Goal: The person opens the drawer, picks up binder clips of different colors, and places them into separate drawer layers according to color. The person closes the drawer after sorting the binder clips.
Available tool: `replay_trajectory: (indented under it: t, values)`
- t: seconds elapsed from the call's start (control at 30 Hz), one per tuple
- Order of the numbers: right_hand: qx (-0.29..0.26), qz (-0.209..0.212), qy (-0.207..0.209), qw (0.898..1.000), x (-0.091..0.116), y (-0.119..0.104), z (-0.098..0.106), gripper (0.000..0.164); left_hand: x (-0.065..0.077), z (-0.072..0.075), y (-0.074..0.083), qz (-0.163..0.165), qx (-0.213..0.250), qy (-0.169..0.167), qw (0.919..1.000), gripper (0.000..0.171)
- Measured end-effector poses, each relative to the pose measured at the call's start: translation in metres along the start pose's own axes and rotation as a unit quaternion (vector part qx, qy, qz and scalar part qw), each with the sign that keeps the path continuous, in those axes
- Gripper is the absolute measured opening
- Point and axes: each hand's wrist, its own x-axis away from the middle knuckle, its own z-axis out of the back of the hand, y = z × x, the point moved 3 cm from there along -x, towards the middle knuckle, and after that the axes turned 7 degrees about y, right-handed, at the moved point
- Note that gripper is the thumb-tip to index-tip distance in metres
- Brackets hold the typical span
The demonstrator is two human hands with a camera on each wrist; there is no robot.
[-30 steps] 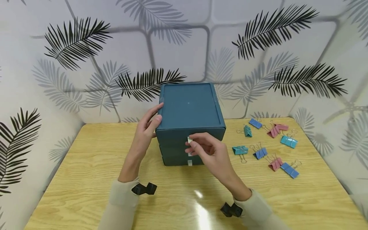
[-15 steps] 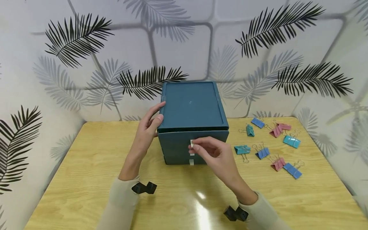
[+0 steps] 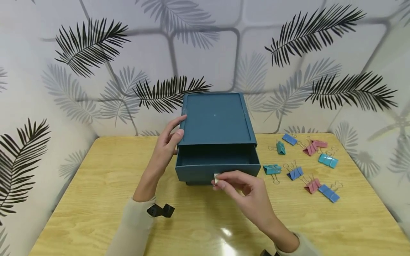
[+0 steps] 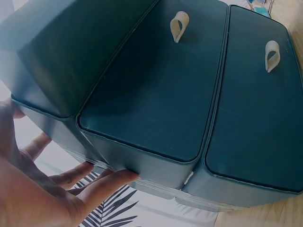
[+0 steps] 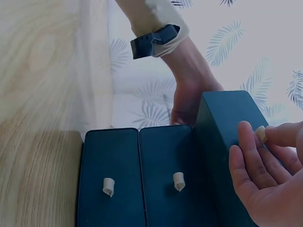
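Observation:
A dark teal drawer cabinet (image 3: 214, 117) stands on the table against the back wall. Its top drawer (image 3: 190, 173) is pulled partly out, and the part of its inside that shows holds nothing. My right hand (image 3: 250, 195) pinches that drawer's small white pull tab (image 5: 261, 134) between thumb and fingers. My left hand (image 3: 162, 151) rests against the cabinet's left side, its fingers extended along the wall in the left wrist view. Two lower drawers (image 4: 156, 80) are closed, each with a looped white tab (image 4: 179, 26) on its front.
Several binder clips (image 3: 294, 173) in blue, teal and pink lie scattered on the wooden table (image 3: 112, 185) right of the cabinet. A leaf-patterned wall covering (image 3: 205, 53) rises close behind the table.
My right hand has drawn the top drawer out toward me, from closed to partly open, keeping its pinch on the tab. The left hand stays at the cabinet's side.

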Motion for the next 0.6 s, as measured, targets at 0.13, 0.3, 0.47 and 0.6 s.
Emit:
replay_trajectory:
  t: [0.13, 0.3, 0.47, 0.6]
  values:
    - [-0.004, 0.002, -0.005, 1.0, 0.006, -0.005, 0.001, 0.02, 0.0, 0.0, -0.001, 0.005, 0.003, -0.002, 1.0, 0.049]
    - [-0.006, -0.001, -0.002, 1.0, 0.018, -0.009, 0.001, 0.02, 0.002, -0.002, -0.003, 0.005, 0.014, -0.01, 0.9998, 0.049]
    - [-0.017, 0.002, -0.013, 1.0, 0.027, -0.013, -0.001, 0.021, 0.003, 0.0, -0.004, 0.005, 0.018, -0.008, 0.9998, 0.049]
    - [-0.024, 0.005, -0.021, 0.999, 0.03, -0.016, -0.002, 0.023, 0.001, 0.001, -0.003, 0.001, 0.02, -0.008, 0.9998, 0.049]
